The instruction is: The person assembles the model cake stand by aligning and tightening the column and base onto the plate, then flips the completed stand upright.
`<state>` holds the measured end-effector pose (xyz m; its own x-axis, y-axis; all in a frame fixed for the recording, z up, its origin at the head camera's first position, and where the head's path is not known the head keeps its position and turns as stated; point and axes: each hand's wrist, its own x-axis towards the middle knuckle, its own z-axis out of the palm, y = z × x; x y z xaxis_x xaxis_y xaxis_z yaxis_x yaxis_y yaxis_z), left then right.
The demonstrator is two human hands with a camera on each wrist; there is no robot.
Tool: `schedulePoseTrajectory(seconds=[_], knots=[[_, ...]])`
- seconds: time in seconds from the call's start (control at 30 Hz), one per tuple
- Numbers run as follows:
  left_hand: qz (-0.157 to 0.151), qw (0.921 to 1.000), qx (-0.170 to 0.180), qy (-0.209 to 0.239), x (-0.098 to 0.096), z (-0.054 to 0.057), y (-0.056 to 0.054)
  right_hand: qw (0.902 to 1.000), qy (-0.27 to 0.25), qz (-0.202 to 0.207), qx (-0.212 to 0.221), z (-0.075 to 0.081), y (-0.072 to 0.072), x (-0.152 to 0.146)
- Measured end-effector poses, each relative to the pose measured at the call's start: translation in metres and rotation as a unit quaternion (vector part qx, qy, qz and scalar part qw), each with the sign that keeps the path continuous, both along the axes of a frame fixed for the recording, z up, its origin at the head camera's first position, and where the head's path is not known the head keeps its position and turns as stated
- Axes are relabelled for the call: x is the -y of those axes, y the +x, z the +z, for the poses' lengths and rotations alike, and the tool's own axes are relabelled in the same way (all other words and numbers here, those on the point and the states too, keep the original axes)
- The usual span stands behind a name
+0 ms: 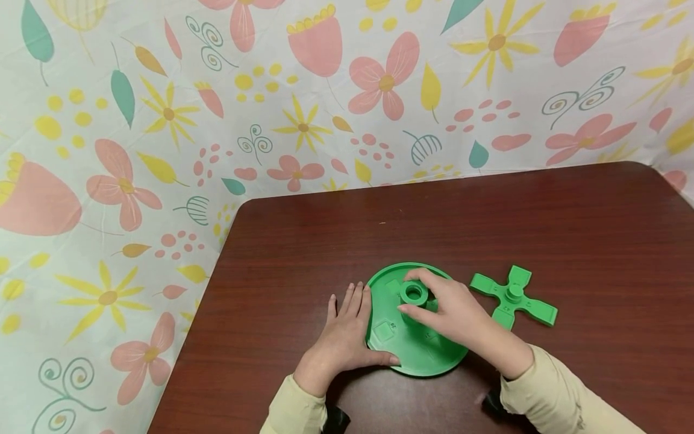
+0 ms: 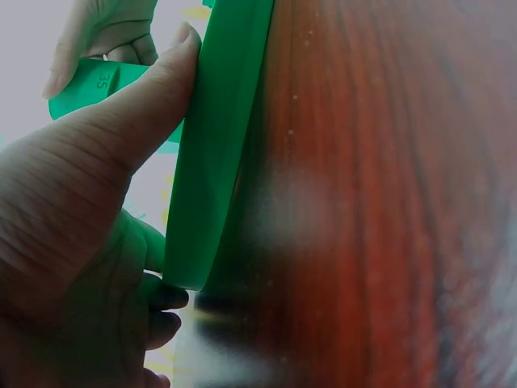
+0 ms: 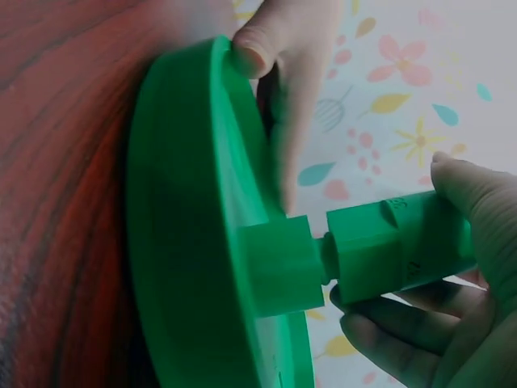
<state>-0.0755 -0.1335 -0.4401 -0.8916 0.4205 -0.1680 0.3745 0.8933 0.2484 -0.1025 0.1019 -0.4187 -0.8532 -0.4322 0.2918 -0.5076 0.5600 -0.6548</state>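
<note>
A round green dish (image 1: 406, 355) with a raised rim sits on the table. A short green post (image 3: 279, 267) stands up from its middle. Right above that post, my right hand (image 1: 455, 307) grips a green cylinder (image 1: 414, 293) with a round hole in its top, between thumb and fingers. In the right wrist view a narrow neck shows in the small gap between cylinder and post. My left hand (image 1: 347, 337) rests against the dish's left side, fingers stretched along the rim and thumb (image 2: 153, 101) on the near edge.
To the right of the dish lies a flat green cross-shaped piece (image 1: 514, 293) with a round knob at its centre and several arms, close to my right forearm. The dark wood table (image 1: 303, 241) ends at a flower-patterned cloth (image 1: 325, 138) behind and to the left.
</note>
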Motion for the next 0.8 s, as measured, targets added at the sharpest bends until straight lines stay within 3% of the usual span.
schedulePoseTrajectory(seconds=[0.23, 0.4, 0.6, 0.8], knots=[[0.001, 1.0, -0.003, 0.002, 0.0, -0.001, 0.0, 0.9994, 0.019, -0.027, -0.014, 0.0, 0.002, 0.003], [0.002, 1.0, -0.001, 0.006, 0.001, -0.002, 0.001, 0.9995, 0.014, -0.012, -0.026, -0.002, 0.001, 0.0], [0.004, 0.9999, 0.002, 0.011, 0.001, -0.002, 0.001, 0.9972, -0.029, 0.07, 0.004, 0.002, -0.003, -0.008], [0.007, 0.9997, 0.014, 0.018, 0.0, -0.001, 0.001, 0.9831, -0.074, 0.156, 0.06, 0.005, -0.007, -0.014]])
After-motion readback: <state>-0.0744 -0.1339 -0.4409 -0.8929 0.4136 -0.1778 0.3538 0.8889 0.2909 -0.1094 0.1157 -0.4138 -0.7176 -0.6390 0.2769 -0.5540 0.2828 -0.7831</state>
